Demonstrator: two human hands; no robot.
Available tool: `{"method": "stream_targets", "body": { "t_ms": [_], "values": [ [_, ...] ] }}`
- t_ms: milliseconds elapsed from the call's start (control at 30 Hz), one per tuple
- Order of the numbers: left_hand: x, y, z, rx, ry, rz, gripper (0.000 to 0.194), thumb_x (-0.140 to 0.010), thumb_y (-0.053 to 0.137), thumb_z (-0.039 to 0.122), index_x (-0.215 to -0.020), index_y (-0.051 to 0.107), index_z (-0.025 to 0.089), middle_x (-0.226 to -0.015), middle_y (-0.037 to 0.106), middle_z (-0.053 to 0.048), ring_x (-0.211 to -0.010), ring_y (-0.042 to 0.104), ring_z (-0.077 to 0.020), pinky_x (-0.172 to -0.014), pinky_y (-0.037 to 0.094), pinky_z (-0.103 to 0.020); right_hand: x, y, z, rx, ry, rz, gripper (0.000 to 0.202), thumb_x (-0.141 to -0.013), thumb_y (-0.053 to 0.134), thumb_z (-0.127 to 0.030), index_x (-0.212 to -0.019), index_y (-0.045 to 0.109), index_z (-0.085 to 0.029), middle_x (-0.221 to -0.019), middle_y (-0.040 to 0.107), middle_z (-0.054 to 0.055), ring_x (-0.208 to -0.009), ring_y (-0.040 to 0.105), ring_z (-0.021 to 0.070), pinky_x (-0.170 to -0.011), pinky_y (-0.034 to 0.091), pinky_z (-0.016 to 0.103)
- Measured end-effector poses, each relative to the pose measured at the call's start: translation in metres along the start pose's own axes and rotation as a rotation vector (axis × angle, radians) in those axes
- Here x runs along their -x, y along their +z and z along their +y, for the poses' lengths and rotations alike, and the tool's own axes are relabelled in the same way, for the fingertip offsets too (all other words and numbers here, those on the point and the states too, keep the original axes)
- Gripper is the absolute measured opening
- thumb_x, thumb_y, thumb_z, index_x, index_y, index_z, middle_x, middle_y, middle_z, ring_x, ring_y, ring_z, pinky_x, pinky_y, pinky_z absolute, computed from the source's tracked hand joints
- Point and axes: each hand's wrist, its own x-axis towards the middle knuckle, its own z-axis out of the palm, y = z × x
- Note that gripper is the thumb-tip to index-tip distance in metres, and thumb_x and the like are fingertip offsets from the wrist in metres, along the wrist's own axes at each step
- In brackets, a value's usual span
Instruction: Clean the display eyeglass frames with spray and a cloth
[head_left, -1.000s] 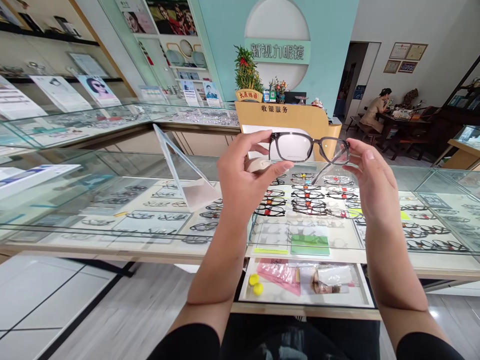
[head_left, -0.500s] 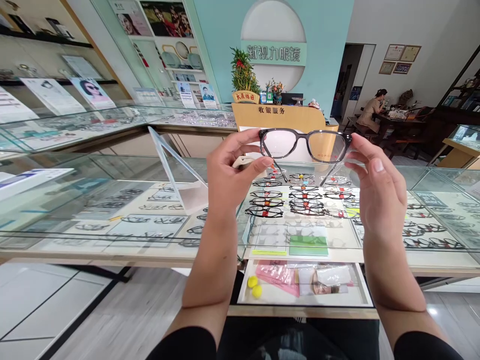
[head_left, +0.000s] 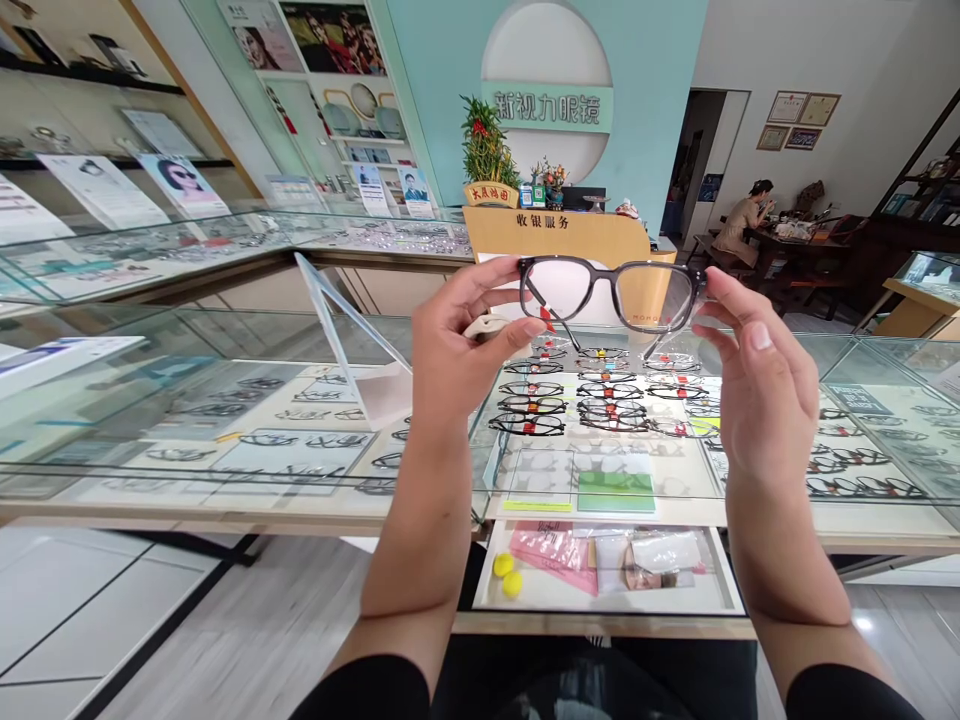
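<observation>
A pair of dark-framed eyeglasses point(head_left: 602, 272) is held up in front of me over the glass counter, with its temples unfolded and pointing back toward the counter. My left hand point(head_left: 457, 345) grips the left end of the frame with its fingers. A cream-coloured piece of what looks like cloth point(head_left: 489, 325) is tucked in that same hand, mostly hidden. At the other end, my right hand point(head_left: 769, 385) pinches the frame by its hinge corner. Faint lettering shows on the right lens.
Rows of eyeglasses point(head_left: 612, 412) lie in the glass display case point(head_left: 420, 480) beneath my hands. An open drawer point(head_left: 720, 595) holds packets and two yellow round things point(head_left: 507, 575). A clear stand point(head_left: 349, 345) rises at left. Behind are a cashier desk point(head_left: 562, 235) and a seated person point(head_left: 742, 225).
The eyeglasses have tilted slightly, so the frame front and temples show at a different angle. Both hands keep their hold and have barely shifted.
</observation>
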Motion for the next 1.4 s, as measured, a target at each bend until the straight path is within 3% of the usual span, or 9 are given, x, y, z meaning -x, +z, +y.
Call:
{"method": "stream_targets", "body": {
  "t_ms": [267, 500, 700, 900, 1067, 1300, 1400],
  "values": [
    [-0.002, 0.01, -0.012, 0.05, 0.158, 0.036, 0.069, -0.08, 0.097, 0.052, -0.142, 0.072, 0.034, -0.134, 0.078, -0.008, -0.116, 0.08, -0.0306, -0.078, 0.071, -0.036, -0.002, 0.003, 0.006, 0.063, -0.019, 0.026, 0.042, -0.108, 0.06, -0.053, -0.148, 0.069, -0.044, -0.16, 0.065, 0.0, -0.153, 0.057, 0.032, -0.126, 0.05, 0.065],
    [-0.005, 0.011, -0.02, 0.072, 0.228, 0.02, 0.074, -0.083, 0.094, 0.055, -0.149, 0.065, 0.041, -0.142, 0.074, -0.006, -0.117, 0.079, -0.03, -0.092, 0.07, -0.045, 0.003, 0.009, 0.001, 0.126, -0.106, 0.029, 0.046, -0.109, 0.06, -0.046, -0.155, 0.063, -0.047, -0.161, 0.064, -0.001, -0.151, 0.058, 0.0308, -0.121, 0.056, 0.062],
    [-0.005, 0.013, -0.022, 0.094, 0.227, 0.004, 0.082, -0.079, 0.097, 0.054, -0.152, 0.062, 0.04, -0.141, 0.074, -0.008, -0.111, 0.08, -0.0285, -0.087, 0.07, -0.042, 0.007, 0.016, -0.007, 0.222, -0.154, 0.022, 0.048, -0.111, 0.055, -0.052, -0.159, 0.057, -0.052, -0.165, 0.06, -0.005, -0.157, 0.053, 0.036, -0.121, 0.054, 0.064],
    [-0.004, 0.016, -0.02, 0.068, 0.152, 0.056, 0.091, -0.074, 0.096, 0.065, -0.152, 0.058, 0.038, -0.152, 0.068, -0.01, -0.123, 0.075, -0.0308, -0.092, 0.07, -0.04, 0.008, 0.019, -0.007, 0.184, -0.2, -0.009, 0.053, -0.109, 0.059, -0.038, -0.162, 0.056, -0.044, -0.167, 0.059, 0.0, -0.155, 0.055, 0.0329, -0.116, 0.059, 0.058],
    [0.001, 0.019, -0.011, -0.03, 0.088, 0.1, 0.086, -0.08, 0.091, 0.065, -0.154, 0.054, 0.042, -0.156, 0.064, -0.01, -0.124, 0.074, -0.0324, -0.088, 0.07, -0.043, 0.01, 0.022, -0.008, 0.164, -0.092, 0.004, 0.051, -0.107, 0.063, -0.044, -0.157, 0.059, -0.051, -0.169, 0.058, -0.005, -0.16, 0.049, 0.0328, -0.121, 0.056, 0.057],
    [0.003, 0.024, -0.001, 0.035, 0.023, 0.085, 0.087, -0.083, 0.092, 0.058, -0.158, 0.049, 0.046, -0.164, 0.057, -0.009, -0.13, 0.071, -0.0332, -0.096, 0.069, -0.047, 0.006, 0.021, -0.002, 0.103, -0.08, -0.001, 0.05, -0.107, 0.064, -0.043, -0.157, 0.061, -0.046, -0.17, 0.058, -0.003, -0.159, 0.052, 0.0312, -0.121, 0.057, 0.056],
    [0.006, 0.024, 0.002, 0.001, 0.031, 0.089, 0.088, -0.082, 0.093, 0.056, -0.158, 0.048, 0.047, -0.165, 0.056, -0.009, -0.128, 0.072, -0.0337, -0.092, 0.07, -0.045, 0.006, 0.022, 0.002, 0.065, -0.059, 0.021, 0.049, -0.106, 0.066, -0.044, -0.155, 0.063, -0.043, -0.167, 0.06, 0.0, -0.156, 0.056, 0.0309, -0.121, 0.057, 0.059]
  ]
}}
